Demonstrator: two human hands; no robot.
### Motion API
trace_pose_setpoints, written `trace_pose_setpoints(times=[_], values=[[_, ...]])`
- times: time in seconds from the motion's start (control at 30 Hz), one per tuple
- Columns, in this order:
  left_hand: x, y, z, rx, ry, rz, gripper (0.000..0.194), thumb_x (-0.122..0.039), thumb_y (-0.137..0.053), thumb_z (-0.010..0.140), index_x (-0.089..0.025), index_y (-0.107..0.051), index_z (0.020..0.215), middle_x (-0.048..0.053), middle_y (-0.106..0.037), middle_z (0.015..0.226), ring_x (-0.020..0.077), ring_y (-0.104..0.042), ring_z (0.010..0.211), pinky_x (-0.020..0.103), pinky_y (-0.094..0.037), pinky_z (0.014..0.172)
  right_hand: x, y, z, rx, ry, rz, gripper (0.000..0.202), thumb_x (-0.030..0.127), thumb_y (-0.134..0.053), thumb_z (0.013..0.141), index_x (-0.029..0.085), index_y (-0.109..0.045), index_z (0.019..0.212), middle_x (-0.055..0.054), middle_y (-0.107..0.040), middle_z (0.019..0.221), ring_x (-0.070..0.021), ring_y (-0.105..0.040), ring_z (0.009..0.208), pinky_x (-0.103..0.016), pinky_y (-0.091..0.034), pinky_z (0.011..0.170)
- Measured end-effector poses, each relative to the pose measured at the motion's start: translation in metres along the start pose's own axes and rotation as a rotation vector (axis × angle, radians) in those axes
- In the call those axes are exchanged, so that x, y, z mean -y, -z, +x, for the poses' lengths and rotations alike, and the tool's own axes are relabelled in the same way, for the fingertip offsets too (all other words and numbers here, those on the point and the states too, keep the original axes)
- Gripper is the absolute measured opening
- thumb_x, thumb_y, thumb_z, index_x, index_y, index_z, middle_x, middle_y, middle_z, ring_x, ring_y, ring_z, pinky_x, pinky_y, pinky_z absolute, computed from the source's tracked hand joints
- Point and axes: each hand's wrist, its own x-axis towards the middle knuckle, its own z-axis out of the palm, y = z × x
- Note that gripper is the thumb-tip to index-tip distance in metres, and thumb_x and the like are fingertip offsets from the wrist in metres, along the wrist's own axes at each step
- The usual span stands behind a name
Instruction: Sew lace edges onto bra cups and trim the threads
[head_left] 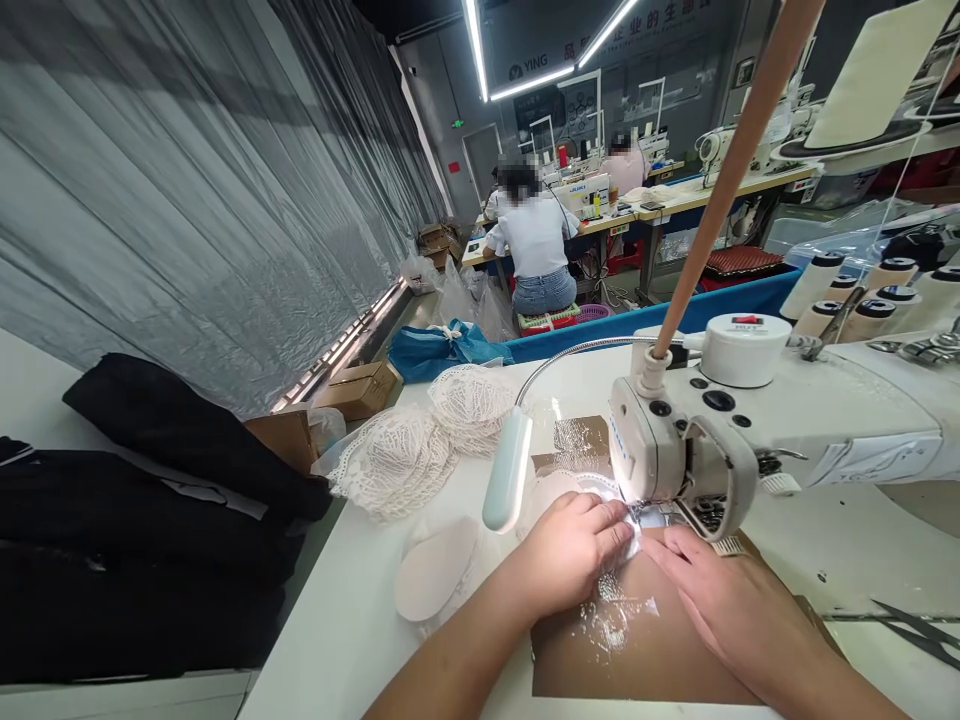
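A piece of white lace fabric (589, 484) lies under the head of a white sewing machine (645, 440). My left hand (577, 545) presses on this fabric left of the needle area, its fingers close together. Just right of the needle, my right hand (705, 590) rests low over the brown board (645, 660), fingertips at the fabric's edge; whether it pinches anything is hidden. A small lamp (508, 475) on a bent metal neck hangs beside my left hand. Stacked lace cups (405, 455) and a smooth beige cup (439, 575) sit to the left.
Black scissors (919, 630) lie at the right edge. Thread cones (817, 280) stand behind the machine. A blue bag (446, 348) and cardboard boxes (360, 388) are past the table's left side. Black cloth (142, 540) hangs at left. A person (536, 240) sits ahead.
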Motion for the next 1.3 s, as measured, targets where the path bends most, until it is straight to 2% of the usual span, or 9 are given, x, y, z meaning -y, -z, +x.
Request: trace_pose_setpoints(times=[0.23,0.43,0.63,0.83,0.93,1.03,1.13,1.3], values=[[0.003,-0.007,-0.001,-0.056,-0.038,-0.041,0.036,-0.019,-0.049,0.092,-0.015,-0.056,0.127,0.005,-0.06,0.132,0.0232,-0.053,0.1,0.036,-0.044,0.091,-0.004,-0.01,-0.005,-0.007,-0.007,-0.124,0.053,0.002,-0.042,0.077,0.025,-0.066,0.118,-0.002,-0.073,0.089,-0.0126,-0.052,0.042,-0.029,-0.034,0.04],[0.011,-0.009,0.005,-0.081,0.012,-0.044,0.039,-0.017,-0.053,0.086,-0.016,-0.058,0.125,0.008,-0.064,0.123,0.0244,-0.053,0.099,0.036,-0.044,0.085,-0.013,-0.024,-0.013,0.043,-0.011,-0.176,0.058,0.005,-0.043,0.078,0.033,-0.063,0.125,-0.005,-0.073,0.098,-0.0195,-0.069,0.07,-0.028,-0.05,0.055],[0.014,-0.014,0.006,-0.1,0.041,-0.04,0.041,-0.019,-0.055,0.084,-0.016,-0.057,0.125,0.009,-0.064,0.121,0.025,-0.053,0.1,0.037,-0.044,0.085,-0.015,-0.03,-0.017,0.036,-0.03,-0.12,0.057,0.008,-0.037,0.083,0.031,-0.061,0.129,-0.009,-0.072,0.103,-0.0254,-0.07,0.087,-0.037,-0.057,0.066],[0.009,-0.007,0.004,-0.113,0.1,0.012,0.034,-0.02,-0.051,0.089,-0.017,-0.057,0.122,0.009,-0.059,0.128,0.0271,-0.05,0.115,0.041,-0.042,0.096,-0.015,-0.025,-0.015,0.049,-0.079,-0.039,0.048,0.015,-0.037,0.087,0.03,-0.063,0.125,-0.009,-0.072,0.107,-0.025,-0.071,0.084,-0.036,-0.057,0.062],[-0.002,0.003,-0.001,-0.071,0.228,0.04,0.027,-0.029,-0.048,0.093,-0.016,-0.06,0.113,0.01,-0.062,0.118,0.0274,-0.055,0.103,0.041,-0.047,0.087,-0.014,-0.019,-0.012,0.05,-0.084,0.034,0.048,0.014,-0.036,0.088,0.028,-0.062,0.126,-0.009,-0.072,0.107,-0.0232,-0.071,0.082,-0.033,-0.055,0.061],[-0.016,0.013,-0.005,0.004,0.298,-0.019,0.025,-0.037,-0.049,0.093,-0.017,-0.063,0.099,0.008,-0.063,0.101,0.0243,-0.058,0.088,0.036,-0.051,0.075,-0.013,-0.012,-0.011,0.049,-0.089,0.138,0.047,0.014,-0.036,0.089,0.027,-0.061,0.126,-0.008,-0.072,0.1,-0.0213,-0.069,0.081,-0.031,-0.053,0.065],[-0.027,0.017,-0.006,0.038,0.289,-0.126,0.023,-0.036,-0.05,0.093,-0.017,-0.064,0.089,0.006,-0.062,0.093,0.0215,-0.059,0.083,0.031,-0.051,0.072,-0.012,-0.007,-0.011,0.047,-0.051,0.236,0.041,0.014,-0.037,0.089,0.026,-0.064,0.118,-0.007,-0.071,0.094,-0.0195,-0.067,0.076,-0.029,-0.05,0.062],[-0.031,0.007,-0.003,0.02,0.197,-0.237,0.019,-0.031,-0.053,0.091,-0.018,-0.066,0.089,0.006,-0.062,0.089,0.0198,-0.06,0.079,0.029,-0.05,0.069,-0.012,-0.002,-0.011,0.064,-0.004,0.31,0.038,0.012,-0.039,0.088,0.025,-0.065,0.112,-0.005,-0.067,0.084,-0.0178,-0.062,0.068,-0.027,-0.044,0.057]])
